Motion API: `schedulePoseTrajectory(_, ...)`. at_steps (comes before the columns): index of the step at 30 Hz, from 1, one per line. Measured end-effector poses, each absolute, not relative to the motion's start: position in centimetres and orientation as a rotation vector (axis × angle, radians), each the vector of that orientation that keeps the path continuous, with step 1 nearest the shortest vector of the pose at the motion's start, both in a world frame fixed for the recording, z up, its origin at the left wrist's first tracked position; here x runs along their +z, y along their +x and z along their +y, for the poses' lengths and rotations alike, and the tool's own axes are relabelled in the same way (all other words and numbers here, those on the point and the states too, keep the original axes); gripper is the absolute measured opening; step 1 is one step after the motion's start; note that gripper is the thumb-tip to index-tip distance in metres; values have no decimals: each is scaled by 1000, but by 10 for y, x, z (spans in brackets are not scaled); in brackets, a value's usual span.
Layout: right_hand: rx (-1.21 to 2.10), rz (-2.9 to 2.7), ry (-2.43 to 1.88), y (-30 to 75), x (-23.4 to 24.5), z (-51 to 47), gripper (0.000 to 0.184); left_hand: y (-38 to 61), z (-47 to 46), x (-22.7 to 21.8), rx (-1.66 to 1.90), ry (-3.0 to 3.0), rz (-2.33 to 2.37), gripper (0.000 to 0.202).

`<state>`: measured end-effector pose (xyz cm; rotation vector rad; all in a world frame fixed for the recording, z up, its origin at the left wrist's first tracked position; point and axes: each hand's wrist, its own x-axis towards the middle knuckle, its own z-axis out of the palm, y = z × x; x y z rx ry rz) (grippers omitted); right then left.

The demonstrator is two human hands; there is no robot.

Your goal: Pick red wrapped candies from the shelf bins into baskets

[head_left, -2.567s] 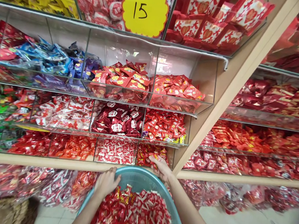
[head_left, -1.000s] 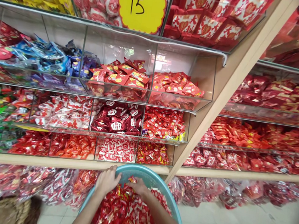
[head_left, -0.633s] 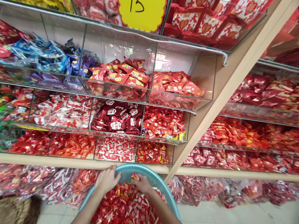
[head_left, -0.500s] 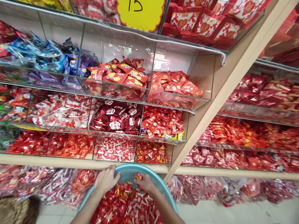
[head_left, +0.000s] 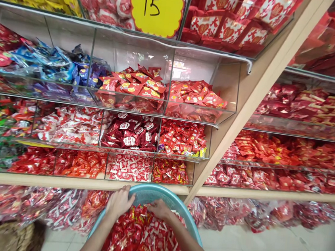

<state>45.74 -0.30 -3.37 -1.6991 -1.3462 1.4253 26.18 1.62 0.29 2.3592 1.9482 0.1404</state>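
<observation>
A light-blue plastic basket (head_left: 196, 224) is below me, holding a heap of red-wrapped candies (head_left: 141, 234); some wrappers show white or yellow. My left hand (head_left: 120, 202) grips the basket's far-left rim, its thumb on the inner side. Inside the basket, near the far wall, my right hand (head_left: 160, 209) has its fingers curled down against the candies. Whatever those fingers hold is hidden from this angle.
Ahead, clear-fronted shelf bins hold wrapped candies (head_left: 130, 133) in many colours. A yellow price card (head_left: 156, 7) reads 15. Bagged candies (head_left: 65, 208) lie below the wooden ledge (head_left: 59, 182). At lower left is a brown woven item (head_left: 8, 238). A slanted wooden post (head_left: 246, 114) divides the shelves.
My right hand has moved slightly left and down onto the heap. The red-wrapped candy it held up is no longer visible in its fingers. My left hand stays on the rim.
</observation>
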Motion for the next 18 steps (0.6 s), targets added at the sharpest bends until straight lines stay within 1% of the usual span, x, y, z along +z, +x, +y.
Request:
schedulePoseTrajectory(6, 1589, -1169, -1604, 461, -21, -8, 14, 263, 16, 5, 125, 2340, 1950, 47)
schedulePoseTrajectory(12, 1715, -892, -1467, 467, -15, -15, 31, 263, 17, 3, 125, 2344, 1947, 48)
schedulePoseTrajectory(18, 1640, -870, -1485, 464, -30, -15, 30, 263, 17, 3, 144, 2346, 1953, 47)
